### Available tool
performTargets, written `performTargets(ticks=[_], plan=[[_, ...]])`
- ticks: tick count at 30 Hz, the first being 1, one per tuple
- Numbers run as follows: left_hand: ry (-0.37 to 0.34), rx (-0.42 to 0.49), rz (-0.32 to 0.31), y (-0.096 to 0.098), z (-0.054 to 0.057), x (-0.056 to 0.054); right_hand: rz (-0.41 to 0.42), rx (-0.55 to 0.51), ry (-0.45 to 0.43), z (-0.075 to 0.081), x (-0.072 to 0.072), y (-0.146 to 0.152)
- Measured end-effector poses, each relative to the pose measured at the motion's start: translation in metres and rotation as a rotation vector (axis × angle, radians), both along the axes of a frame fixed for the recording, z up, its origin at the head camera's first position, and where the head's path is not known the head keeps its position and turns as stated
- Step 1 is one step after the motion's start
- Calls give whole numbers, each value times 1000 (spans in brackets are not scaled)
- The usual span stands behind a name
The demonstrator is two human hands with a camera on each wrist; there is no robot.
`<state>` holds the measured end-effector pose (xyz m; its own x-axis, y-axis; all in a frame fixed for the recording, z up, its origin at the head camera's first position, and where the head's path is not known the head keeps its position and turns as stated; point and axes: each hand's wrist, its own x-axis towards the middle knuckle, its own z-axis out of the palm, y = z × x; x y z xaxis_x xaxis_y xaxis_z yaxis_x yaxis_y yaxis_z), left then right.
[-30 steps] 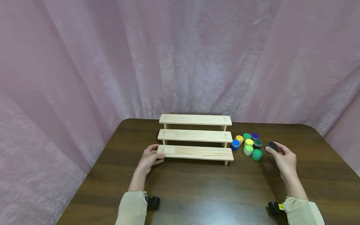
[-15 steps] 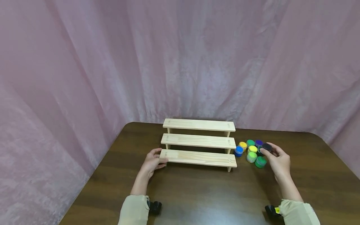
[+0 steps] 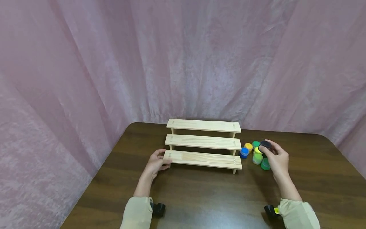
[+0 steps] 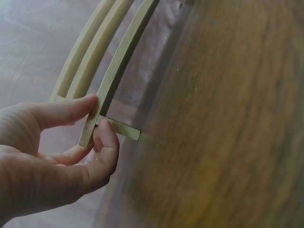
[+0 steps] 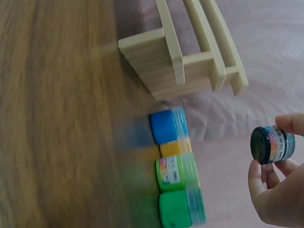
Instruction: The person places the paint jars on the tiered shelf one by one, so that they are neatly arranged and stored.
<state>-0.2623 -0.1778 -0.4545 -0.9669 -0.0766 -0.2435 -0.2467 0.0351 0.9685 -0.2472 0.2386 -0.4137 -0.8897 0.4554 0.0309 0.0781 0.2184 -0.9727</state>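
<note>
A three-tier wooden display stand [image 3: 203, 159] of pale wood stands toward the back of the table. My left hand [image 3: 155, 163] grips the left end of its lowest board, thumb on top and fingers curled underneath, as the left wrist view shows. My right hand [image 3: 278, 159] holds a small black paint jar [image 5: 273, 144] between thumb and fingers, raised above the group of other jars. In the head view this jar overlaps the jars behind it. Below and left of it are a light green jar [image 3: 257, 158], a green jar [image 3: 265, 164] and a yellow jar [image 3: 258, 150].
A blue jar [image 3: 244, 153] and an orange-yellow jar [image 3: 248, 147] stand right beside the stand's right end. Another green jar [image 3: 255, 144] is behind them. A pink curtain [image 3: 200, 63] hangs behind the brown wooden table [image 3: 200, 194].
My right hand has carried the black paint jar leftward, from the right of the jar group to over it. My left hand keeps its grip on the stand. The head view has shifted slightly.
</note>
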Motion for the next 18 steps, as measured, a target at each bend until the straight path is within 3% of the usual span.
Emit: performTargets(ticks=[18], plan=[[-8,6,-4,1,3,-2,37,53,80,13,-12,-31]])
